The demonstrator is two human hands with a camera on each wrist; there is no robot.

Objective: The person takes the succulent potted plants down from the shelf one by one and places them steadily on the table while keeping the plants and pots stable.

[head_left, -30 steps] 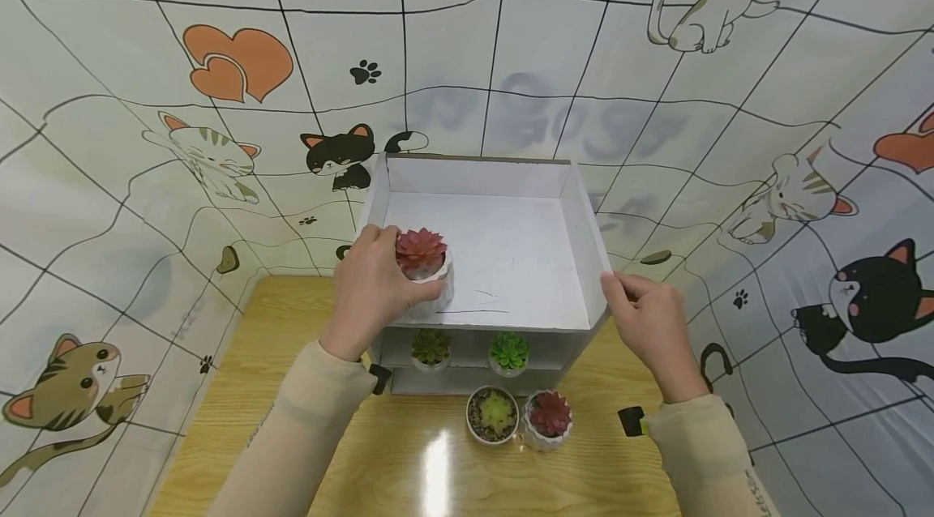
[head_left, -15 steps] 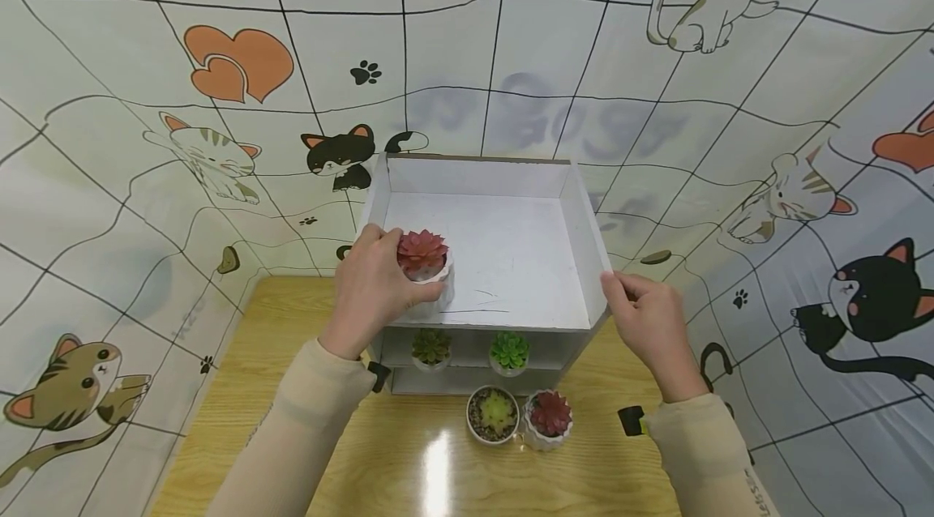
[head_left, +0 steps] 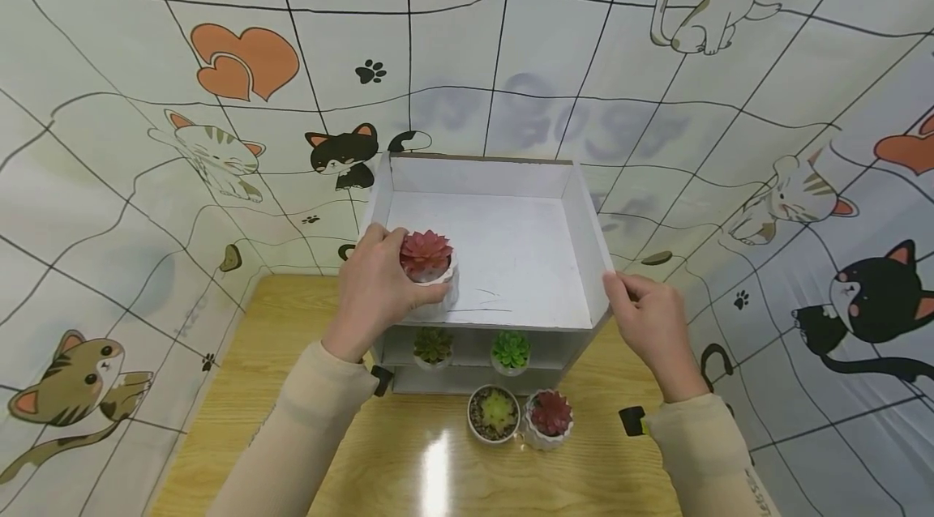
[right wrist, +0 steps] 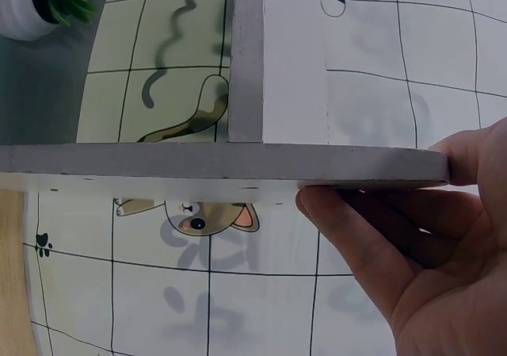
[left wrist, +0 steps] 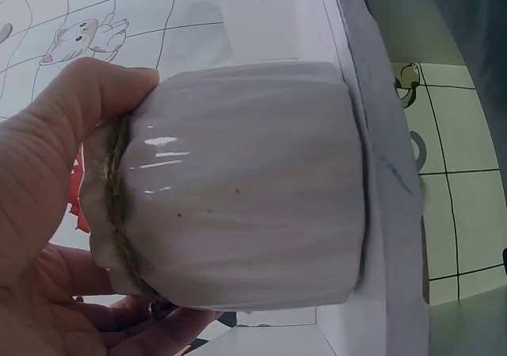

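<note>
Left hand (head_left: 375, 282): mine, clamped round a white pot (left wrist: 238, 189), my thumb on one side of it and the other fingers on the opposite side.
White pot: inside my left grip, upright, at the front left of the top level of the white shelf (head_left: 511, 258); base touching the board or just above it, I cannot tell which.
Twine (left wrist: 119, 197): round the pot near its rim, close under my thumb.
Red succulent (head_left: 426, 254): in that pot, rosette showing just right of my left fingers.
Right hand (head_left: 649, 322): pinching the front edge of the shelf's right side wall, my fingertips on both faces.
Bright green succulent (head_left: 511, 348): under the top board, lower than my fingers and between my hands.
Dark green succulent (head_left: 433, 345): same level, below my left fingers and nearer me.
Yellow-green plant (head_left: 494, 413): in a round pot on the wooden table (head_left: 292, 322), nearer me than either hand.
Second red succulent (head_left: 549, 413): just beside it, towards my right hand.
Cat-print cloth (head_left: 452, 39): beyond my fingers, behind the shelf.
</note>
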